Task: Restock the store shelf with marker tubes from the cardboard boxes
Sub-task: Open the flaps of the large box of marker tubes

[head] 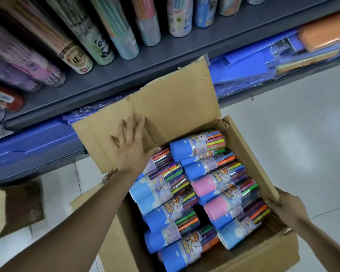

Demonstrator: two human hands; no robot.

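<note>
An open cardboard box [249, 146] stands on the floor below the shelf, packed with several marker tubes [200, 195] lying on their sides, most with blue bases and two with pink. My left hand [133, 143] lies flat with spread fingers on the box's far flap [165, 107], pressing it back toward the shelf. My right hand [289, 210] grips the box's right flap at its near end, fingers curled round the cardboard edge. The grey store shelf [165, 55] above holds several upright printed tubes.
Blue plastic folders [243, 65] and an orange pack [326, 34] fill the lower shelf level behind the box. A second cardboard box [14, 209] sits on the tiled floor at the left. Pale floor tiles [302, 124] extend to the right of the box.
</note>
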